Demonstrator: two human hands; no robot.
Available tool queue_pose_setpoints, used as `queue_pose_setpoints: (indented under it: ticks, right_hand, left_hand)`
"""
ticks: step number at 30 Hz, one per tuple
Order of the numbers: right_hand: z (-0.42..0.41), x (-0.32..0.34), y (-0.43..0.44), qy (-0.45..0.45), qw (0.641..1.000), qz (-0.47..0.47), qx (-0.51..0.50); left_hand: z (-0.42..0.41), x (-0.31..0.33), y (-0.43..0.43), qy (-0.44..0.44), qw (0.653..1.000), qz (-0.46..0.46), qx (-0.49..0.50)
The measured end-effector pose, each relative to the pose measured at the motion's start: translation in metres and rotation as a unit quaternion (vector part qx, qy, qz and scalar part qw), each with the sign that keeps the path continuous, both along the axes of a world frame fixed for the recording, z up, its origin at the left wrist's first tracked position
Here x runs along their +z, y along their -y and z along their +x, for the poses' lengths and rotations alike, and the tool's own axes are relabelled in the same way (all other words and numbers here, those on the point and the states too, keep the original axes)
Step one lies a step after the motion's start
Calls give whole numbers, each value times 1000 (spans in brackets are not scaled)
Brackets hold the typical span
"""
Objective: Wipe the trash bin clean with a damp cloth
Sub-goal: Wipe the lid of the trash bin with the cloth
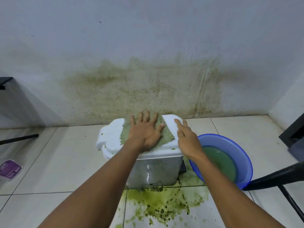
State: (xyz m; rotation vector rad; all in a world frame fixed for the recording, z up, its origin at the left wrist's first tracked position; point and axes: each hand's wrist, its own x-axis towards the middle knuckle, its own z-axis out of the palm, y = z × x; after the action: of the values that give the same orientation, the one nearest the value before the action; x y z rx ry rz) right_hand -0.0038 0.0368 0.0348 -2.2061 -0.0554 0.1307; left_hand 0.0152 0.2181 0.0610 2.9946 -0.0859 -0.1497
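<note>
A small trash bin (154, 170) with a shiny grey body and a white lid (108, 137) stands on the tiled floor by the wall. A green cloth (166, 132) lies spread flat on the lid. My left hand (144, 132) presses flat on the cloth with fingers spread. My right hand (187, 139) rests with straight fingers on the lid's right edge, beside the cloth, holding nothing.
A blue basin (236, 148) of greenish water sits right of the bin. Green slime with dark specks (164, 204) covers the floor in front of the bin, and the wall (139, 89) behind is stained green. Black chair legs (278, 176) at right, a purple packet (9, 168) at left.
</note>
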Motion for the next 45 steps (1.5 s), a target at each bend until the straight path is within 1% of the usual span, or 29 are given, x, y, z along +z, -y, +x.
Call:
queue_pose_setpoints:
  ticks: [3, 6, 8, 10, 12, 13, 15, 18, 21, 23, 26, 28, 29, 31, 33, 36, 38, 39, 40, 42, 44, 45]
  right_hand:
    - [11, 1, 1, 23, 995, -94, 39]
    - [23, 6, -6, 42, 986, -128, 102]
    - [26, 9, -11, 54, 982, -130, 128]
    - [23, 9, -13, 59, 983, -122, 122]
    - [20, 8, -14, 62, 985, -118, 113]
    - [19, 7, -14, 64, 985, -118, 109]
    - [19, 5, -13, 65, 986, -116, 105]
    - [19, 4, -12, 63, 988, -98, 103]
    - [20, 5, -12, 55, 988, -89, 109]
    - [20, 4, -12, 53, 989, -84, 111]
    - [13, 4, -15, 46, 991, -76, 98]
    - [3, 1, -22, 47, 993, -88, 66]
    - [-3, 0, -26, 50, 993, -103, 40]
    - [-10, 0, -32, 53, 990, -132, -4]
    - [-12, -1, -32, 53, 988, -147, -10]
    - [-3, 4, -28, 29, 982, -184, 33]
    - [11, 11, -25, 23, 969, -236, 64]
    - [19, 15, -24, 23, 966, -245, 80]
    - [26, 18, -23, 23, 967, -235, 94]
    - [34, 20, -21, 17, 976, -184, 111]
    - [33, 17, -24, 12, 987, -133, 94]
    - [31, 17, -26, 15, 989, -124, 77]
  left_hand:
    - [-21, -1, 0, 9, 999, -7, -48]
    - [-44, -6, -46, 27, 998, -3, -50]
    - [-52, -7, -85, 29, 1000, -6, -3]
    - [-48, -5, -117, 13, 997, -25, 73]
    - [-34, -3, -123, -5, 992, -37, 121]
    - [-27, -3, -112, -6, 992, -28, 121]
    - [-18, -2, -74, 1, 997, -14, 82]
    - [-29, -2, -27, 11, 1000, -18, -2]
    - [-53, -5, -39, 19, 999, -25, -34]
    - [-63, -8, -68, 37, 999, -21, -13]
    - [-53, -7, -107, 30, 997, -19, 72]
    - [-35, -5, -109, 9, 993, -24, 114]
    - [-26, -4, -101, 5, 993, -19, 115]
    - [-12, -3, -73, 9, 996, -13, 84]
    - [-11, -3, -40, 14, 999, -11, 29]
    - [-33, -5, -21, 25, 998, -16, -48]
    - [-57, -12, -38, 58, 996, -25, -63]
    - [-67, -16, -52, 79, 995, -31, -55]
    - [-74, -19, -67, 97, 994, -32, -38]
    - [-74, -23, -90, 122, 992, -21, 1]
    - [-59, -25, -95, 131, 991, -12, 27]
    - [-47, -24, -94, 134, 990, -16, 35]
